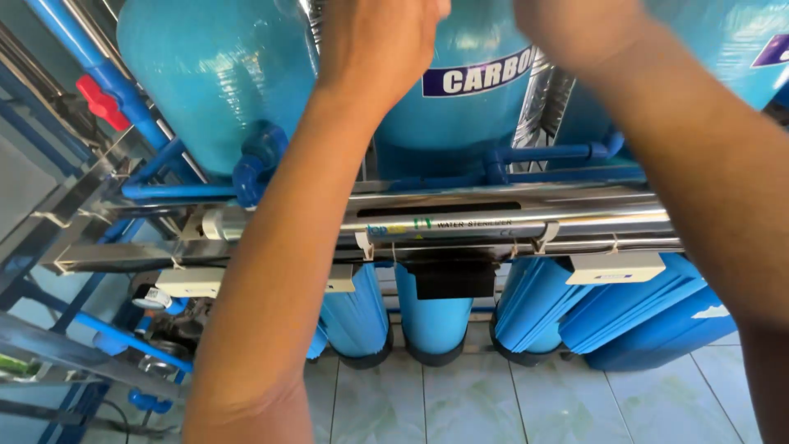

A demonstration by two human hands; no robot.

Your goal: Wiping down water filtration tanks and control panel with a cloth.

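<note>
Three blue tanks up top, one steel tube, four blue filter housings below, one red valve handle.

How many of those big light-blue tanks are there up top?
3: left tank, middle tank behind the raised left hand, right tank beyond the right hand. More may be hidden.

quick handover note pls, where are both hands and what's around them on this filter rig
Left hand: raised at the top of the middle blue cylindrical tank; fingers cut off by the frame edge, grip not visible.
Right hand: raised beside it, near the corrugated steel hose; grip also hidden.
Below the forearms: shiny horizontal steel tube on the steel frame, blue filter housings beneath, red valve handle far left.
Done or left: cannot tell.
</note>
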